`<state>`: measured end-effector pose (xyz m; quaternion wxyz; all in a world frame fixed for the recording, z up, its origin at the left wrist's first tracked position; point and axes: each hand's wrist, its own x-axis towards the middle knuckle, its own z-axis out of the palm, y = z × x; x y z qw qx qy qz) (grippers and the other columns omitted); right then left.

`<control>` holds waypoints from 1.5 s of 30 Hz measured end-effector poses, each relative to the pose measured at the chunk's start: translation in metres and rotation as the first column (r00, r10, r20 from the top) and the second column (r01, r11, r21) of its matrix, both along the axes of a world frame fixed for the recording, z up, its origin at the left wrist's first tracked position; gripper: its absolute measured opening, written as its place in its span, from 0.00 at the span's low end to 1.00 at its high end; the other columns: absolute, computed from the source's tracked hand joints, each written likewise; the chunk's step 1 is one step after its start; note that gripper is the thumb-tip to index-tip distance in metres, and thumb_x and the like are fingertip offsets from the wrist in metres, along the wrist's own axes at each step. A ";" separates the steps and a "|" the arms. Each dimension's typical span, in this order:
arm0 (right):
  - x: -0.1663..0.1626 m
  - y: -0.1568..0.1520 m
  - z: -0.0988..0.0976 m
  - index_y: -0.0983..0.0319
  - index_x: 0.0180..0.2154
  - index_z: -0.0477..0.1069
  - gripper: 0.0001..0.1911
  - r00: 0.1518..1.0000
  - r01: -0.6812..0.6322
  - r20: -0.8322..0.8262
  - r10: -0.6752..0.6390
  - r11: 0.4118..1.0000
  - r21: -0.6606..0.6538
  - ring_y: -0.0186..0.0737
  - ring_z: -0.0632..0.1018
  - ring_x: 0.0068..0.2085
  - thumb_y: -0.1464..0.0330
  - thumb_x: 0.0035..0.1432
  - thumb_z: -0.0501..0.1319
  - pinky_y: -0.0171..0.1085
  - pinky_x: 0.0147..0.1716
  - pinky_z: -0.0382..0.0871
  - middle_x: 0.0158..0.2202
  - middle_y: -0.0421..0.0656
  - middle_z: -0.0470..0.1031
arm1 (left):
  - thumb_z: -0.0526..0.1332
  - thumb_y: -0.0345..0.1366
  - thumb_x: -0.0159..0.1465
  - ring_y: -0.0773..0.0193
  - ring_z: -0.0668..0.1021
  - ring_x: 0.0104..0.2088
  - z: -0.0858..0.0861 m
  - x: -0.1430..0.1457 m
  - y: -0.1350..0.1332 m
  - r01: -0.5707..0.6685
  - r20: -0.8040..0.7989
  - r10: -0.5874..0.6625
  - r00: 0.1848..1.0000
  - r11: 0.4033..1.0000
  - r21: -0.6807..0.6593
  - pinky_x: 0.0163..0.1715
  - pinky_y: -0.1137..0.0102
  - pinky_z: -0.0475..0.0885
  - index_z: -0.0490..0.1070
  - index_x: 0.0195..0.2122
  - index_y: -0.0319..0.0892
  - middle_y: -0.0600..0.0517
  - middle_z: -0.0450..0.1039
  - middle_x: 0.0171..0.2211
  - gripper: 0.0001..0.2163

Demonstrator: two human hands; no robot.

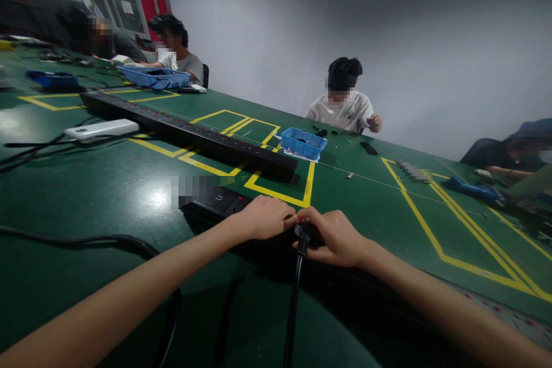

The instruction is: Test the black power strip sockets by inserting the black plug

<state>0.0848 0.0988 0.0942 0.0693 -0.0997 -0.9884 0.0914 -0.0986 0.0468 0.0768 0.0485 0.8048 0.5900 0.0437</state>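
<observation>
A black power strip point(218, 202) with a small red light lies on the green table in front of me. My left hand point(263, 217) rests curled on top of the strip, fingers closed and pressing it down. My right hand point(334, 237) is closed around a black plug point(304, 233) at the strip, fingertips meeting those of the left hand. The plug's black cable point(293, 305) runs down toward me to the bottom edge of the view.
A long black power strip point(190, 132) crosses the green table point(129, 184) marked with yellow lines. A white device point(102, 129) lies left, blue trays point(303, 142) point(154, 76) farther back, black cables point(107, 240) near left. Several people sit along the far edge.
</observation>
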 end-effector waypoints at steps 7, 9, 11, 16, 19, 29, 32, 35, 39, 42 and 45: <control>0.000 0.000 0.001 0.62 0.45 0.57 0.19 1.000 -0.005 -0.006 0.005 1.000 -0.009 0.32 0.69 0.24 0.62 0.52 0.57 0.29 0.25 0.56 0.26 0.38 0.70 | 0.37 0.51 0.62 0.55 0.75 0.35 0.000 0.000 -0.001 -0.008 0.021 0.008 1.000 1.000 0.000 0.29 0.67 0.65 0.71 0.36 0.44 0.47 0.75 0.36 0.26; 0.000 0.000 0.001 0.62 0.45 0.57 0.19 1.000 -0.007 -0.010 0.007 1.000 -0.011 0.31 0.69 0.23 0.62 0.52 0.56 0.29 0.25 0.56 0.26 0.37 0.70 | 0.37 0.51 0.62 0.56 0.75 0.35 0.001 0.001 -0.001 -0.013 0.025 0.013 1.000 1.000 -0.010 0.29 0.67 0.66 0.71 0.36 0.44 0.47 0.75 0.36 0.25; 0.000 0.000 0.002 0.61 0.45 0.57 0.19 1.000 -0.008 -0.009 0.008 1.000 -0.012 0.31 0.69 0.23 0.62 0.52 0.56 0.29 0.25 0.56 0.27 0.38 0.70 | 0.38 0.51 0.62 0.56 0.75 0.35 0.001 0.001 -0.001 -0.017 0.028 0.017 0.999 1.000 -0.016 0.30 0.68 0.65 0.71 0.37 0.44 0.47 0.75 0.36 0.25; 0.000 -0.001 0.003 0.61 0.45 0.57 0.19 1.000 0.003 0.007 -0.003 1.000 -0.013 0.32 0.68 0.23 0.63 0.52 0.57 0.29 0.24 0.55 0.27 0.37 0.70 | 0.38 0.51 0.62 0.57 0.75 0.35 0.001 0.001 0.000 -0.014 0.028 0.015 0.999 1.000 -0.015 0.29 0.68 0.65 0.71 0.36 0.45 0.47 0.75 0.36 0.25; 0.000 -0.002 0.003 0.61 0.46 0.57 0.19 1.000 0.012 0.015 -0.012 1.000 -0.008 0.32 0.68 0.23 0.64 0.52 0.57 0.29 0.24 0.54 0.26 0.37 0.69 | 0.37 0.51 0.62 0.56 0.75 0.34 0.001 0.001 0.000 -0.004 0.025 0.004 1.000 1.000 -0.004 0.29 0.68 0.65 0.71 0.36 0.45 0.47 0.75 0.35 0.26; 0.000 -0.002 0.005 0.62 0.45 0.57 0.19 1.000 0.013 0.008 -0.013 1.000 -0.008 0.32 0.68 0.22 0.61 0.54 0.55 0.29 0.24 0.55 0.25 0.38 0.69 | 0.37 0.49 0.63 0.55 0.76 0.34 0.004 0.002 -0.001 0.001 0.020 -0.001 1.000 1.000 0.009 0.30 0.66 0.66 0.71 0.34 0.44 0.47 0.75 0.35 0.24; 0.000 -0.003 0.006 0.62 0.46 0.57 0.19 1.000 0.022 0.018 -0.022 1.000 -0.018 0.32 0.70 0.24 0.61 0.54 0.55 0.30 0.25 0.56 0.28 0.39 0.70 | 0.37 0.49 0.63 0.56 0.76 0.34 0.004 0.002 -0.002 0.013 0.009 -0.013 1.000 1.000 0.024 0.30 0.66 0.66 0.71 0.35 0.45 0.48 0.75 0.35 0.24; 0.001 -0.003 0.007 0.61 0.46 0.58 0.20 0.999 0.024 0.027 -0.023 0.999 -0.028 0.34 0.72 0.28 0.63 0.53 0.56 0.30 0.27 0.58 0.31 0.41 0.71 | 0.36 0.50 0.63 0.55 0.76 0.34 0.004 0.002 -0.002 0.011 0.005 -0.011 1.000 1.000 0.023 0.30 0.66 0.66 0.71 0.37 0.45 0.48 0.75 0.35 0.25; 0.001 -0.002 0.007 0.61 0.47 0.57 0.20 0.999 0.027 0.032 -0.026 0.999 -0.040 0.36 0.73 0.30 0.63 0.52 0.56 0.31 0.29 0.59 0.33 0.41 0.72 | 0.36 0.50 0.63 0.54 0.76 0.35 0.004 0.003 -0.002 -0.002 -0.002 0.002 1.000 1.000 0.027 0.30 0.65 0.66 0.70 0.35 0.45 0.47 0.75 0.35 0.26; 0.001 -0.002 0.008 0.61 0.46 0.57 0.20 0.999 0.029 0.030 -0.028 0.999 -0.038 0.36 0.73 0.30 0.64 0.51 0.57 0.31 0.29 0.59 0.33 0.42 0.72 | 0.35 0.49 0.63 0.55 0.76 0.34 0.004 0.003 -0.002 0.006 -0.010 -0.005 1.000 0.999 0.031 0.30 0.65 0.66 0.70 0.34 0.44 0.47 0.75 0.34 0.26; 0.002 -0.002 0.008 0.62 0.47 0.57 0.21 0.999 0.037 0.035 -0.036 0.999 -0.029 0.34 0.73 0.28 0.64 0.51 0.57 0.30 0.28 0.58 0.31 0.41 0.72 | 0.36 0.49 0.63 0.55 0.76 0.35 0.004 0.004 -0.003 0.010 -0.005 -0.010 1.000 0.999 0.031 0.30 0.65 0.66 0.70 0.34 0.44 0.47 0.75 0.34 0.25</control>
